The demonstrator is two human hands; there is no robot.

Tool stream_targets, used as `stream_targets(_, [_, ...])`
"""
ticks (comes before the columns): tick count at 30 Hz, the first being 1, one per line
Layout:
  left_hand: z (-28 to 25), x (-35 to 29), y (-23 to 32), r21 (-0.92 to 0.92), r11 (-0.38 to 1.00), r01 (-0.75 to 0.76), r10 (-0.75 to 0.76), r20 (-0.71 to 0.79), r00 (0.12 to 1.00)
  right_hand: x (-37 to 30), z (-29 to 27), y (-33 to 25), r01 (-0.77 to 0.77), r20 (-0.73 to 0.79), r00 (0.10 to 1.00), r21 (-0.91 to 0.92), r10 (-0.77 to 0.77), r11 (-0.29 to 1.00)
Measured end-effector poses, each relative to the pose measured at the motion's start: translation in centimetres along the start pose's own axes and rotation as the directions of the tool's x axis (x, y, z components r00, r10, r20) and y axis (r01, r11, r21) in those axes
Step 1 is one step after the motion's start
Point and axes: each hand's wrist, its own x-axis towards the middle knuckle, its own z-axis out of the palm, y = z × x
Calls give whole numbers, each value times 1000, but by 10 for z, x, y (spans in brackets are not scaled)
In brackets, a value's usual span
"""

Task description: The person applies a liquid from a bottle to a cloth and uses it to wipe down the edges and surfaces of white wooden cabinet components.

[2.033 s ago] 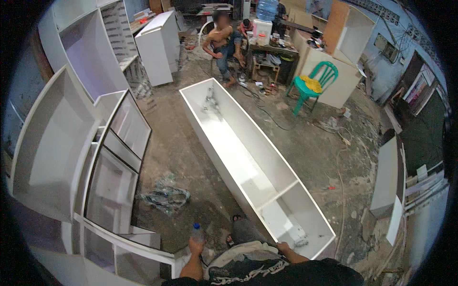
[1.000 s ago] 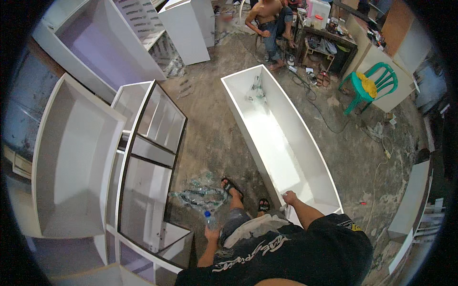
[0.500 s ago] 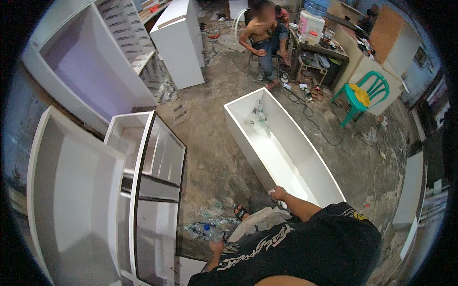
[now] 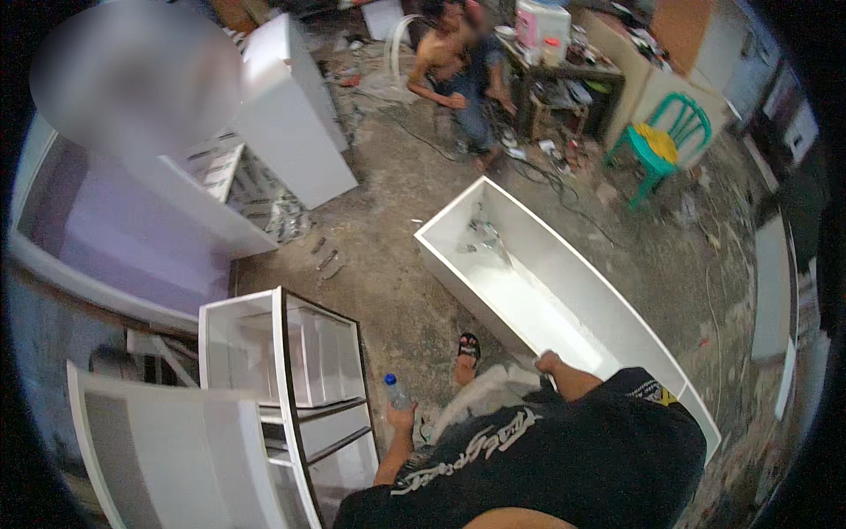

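Note:
My left hand [image 4: 402, 414] is wrapped round a clear plastic bottle [image 4: 401, 393] with a blue cap, held upright beside a dark-edged white cabinet frame [image 4: 284, 388]. At the near long side of a white box-shaped cabinet [image 4: 608, 295], my right hand [image 4: 550, 362] is closed on the rim; its fingertips are partly hidden. The cabinet lies on the floor with its open side up. Crumpled clear plastic [image 4: 485, 234] lies inside its far end. My sandalled foot [image 4: 467, 357] is on the floor between the two cabinets.
White panels and cabinet parts [image 4: 176, 441] stand at the left, with a tall white cabinet [image 4: 295, 123] farther back. A person [image 4: 454, 70] sits beyond the box, near a cluttered table [image 4: 564, 70]. A green chair [image 4: 656, 145] holds a yellow cloth. Cables [image 4: 555, 181] cross the floor.
My left hand has raised the bottle from beside crumpled plastic near the floor. The view has shifted, and my right hand stays at the cabinet's rim.

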Motion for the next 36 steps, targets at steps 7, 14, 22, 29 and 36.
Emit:
stream_targets(7, [-52, 96, 43, 370, 898, -240, 151, 256, 955, -11, -26, -125, 176, -180, 976, 289, -127, 941])
stream_targets(14, [-45, 154, 140, 139, 875, -463, 368, 430, 824, -35, -5, -143, 29, 33, 998, 355, -44, 934])
stream_targets(22, [-42, 224, 198, 35, 893, -449, 286, 726, 625, -63, -12, -202, 22, -79, 997, 565, 27, 825])
stream_targets(29, [-43, 247, 283, 197, 552, -810, 514, 684, 517, -97, -147, -378, 400, -416, 886, 464, -204, 791])
stream_targets(36, [-9, 256, 330, -374, 716, -589, 525, 845, 102, -90, -166, -440, 445, -663, 719, 211, -207, 870])
